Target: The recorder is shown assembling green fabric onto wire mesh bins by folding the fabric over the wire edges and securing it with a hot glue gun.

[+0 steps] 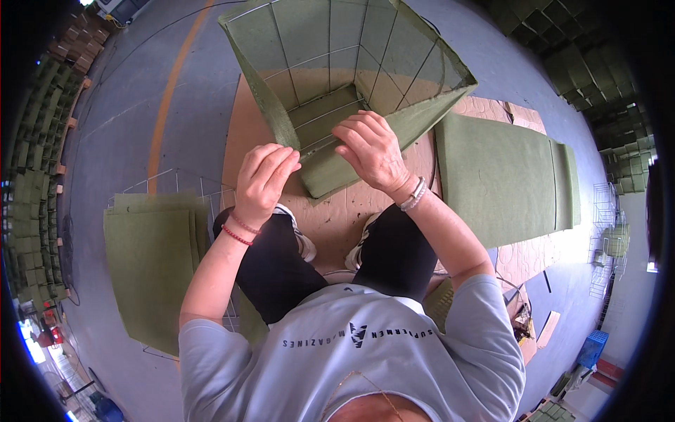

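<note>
At upper centre I see an open box (330, 170) of felt-like green cloth (271, 114) over thin wire grid (360, 45). Left hand (266, 177) and right hand (374, 151) bend near its front rim; each grip, clamped or not, I cannot tell.

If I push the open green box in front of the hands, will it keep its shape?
The green box probably holds its overall shape, since wires run along its walls. Its cloth-like covering may give a little between them. It looks light for its size: thin sides around an open middle.
</note>
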`<state>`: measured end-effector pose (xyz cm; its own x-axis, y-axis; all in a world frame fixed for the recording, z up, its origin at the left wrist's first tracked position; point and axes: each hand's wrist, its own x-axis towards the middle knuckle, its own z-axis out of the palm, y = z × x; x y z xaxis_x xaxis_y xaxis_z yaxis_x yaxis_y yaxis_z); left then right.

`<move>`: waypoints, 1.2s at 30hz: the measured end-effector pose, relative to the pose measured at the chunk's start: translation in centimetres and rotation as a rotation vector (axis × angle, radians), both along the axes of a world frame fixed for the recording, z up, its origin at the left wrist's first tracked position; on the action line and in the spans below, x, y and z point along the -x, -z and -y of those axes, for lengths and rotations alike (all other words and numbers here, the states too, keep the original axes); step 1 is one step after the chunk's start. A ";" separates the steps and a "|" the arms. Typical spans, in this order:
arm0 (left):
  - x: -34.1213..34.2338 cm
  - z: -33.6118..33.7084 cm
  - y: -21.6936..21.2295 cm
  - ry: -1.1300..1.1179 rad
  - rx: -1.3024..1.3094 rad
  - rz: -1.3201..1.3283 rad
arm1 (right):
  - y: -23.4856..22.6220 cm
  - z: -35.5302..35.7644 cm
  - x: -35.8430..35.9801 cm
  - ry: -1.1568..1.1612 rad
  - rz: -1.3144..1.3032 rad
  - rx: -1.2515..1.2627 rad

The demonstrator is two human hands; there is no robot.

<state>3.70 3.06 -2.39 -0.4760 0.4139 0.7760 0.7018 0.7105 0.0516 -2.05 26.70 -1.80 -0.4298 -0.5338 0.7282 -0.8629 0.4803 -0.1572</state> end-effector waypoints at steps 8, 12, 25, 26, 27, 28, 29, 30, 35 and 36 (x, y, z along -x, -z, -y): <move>1.1 -2.2 -2.1 0.028 0.044 0.179 | 0.2 -0.4 2.6 0.088 0.084 -0.058; 2.3 -9.3 -2.2 -0.009 0.062 0.262 | 0.1 -5.4 6.9 0.201 0.119 0.002; 4.4 -5.8 0.3 0.230 -0.100 -0.058 | -1.0 -3.8 -3.9 0.231 -0.120 0.081; 4.6 -5.9 0.4 0.246 -0.064 -0.051 | -0.2 -2.7 -4.4 0.308 -0.077 0.030; 4.8 -6.0 0.5 0.260 -0.028 -0.044 | 0.8 -2.1 -4.6 0.383 -0.032 -0.020; 5.3 -6.2 0.8 0.260 -0.030 -0.044 | 1.3 -2.2 -4.3 0.383 -0.032 -0.022; 5.9 -6.5 1.2 0.263 0.010 -0.032 | 1.7 -2.2 -3.9 0.388 -0.038 -0.010; 6.4 -6.7 1.5 0.265 0.050 -0.021 | 1.8 -2.3 -3.4 0.391 -0.044 0.002; 7.9 -6.5 1.4 0.291 0.078 -0.069 | 0.9 -2.6 -2.4 0.375 0.006 -0.034; 8.2 -6.5 1.3 0.288 0.092 -0.081 | 0.8 -2.7 -2.2 0.368 0.015 -0.043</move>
<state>-4.53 9.56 -3.66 -0.2671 0.5933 0.7594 0.8744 0.4805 -0.0678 0.15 29.42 -2.57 -0.6094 -0.3713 0.7005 -0.6290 0.7643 -0.1420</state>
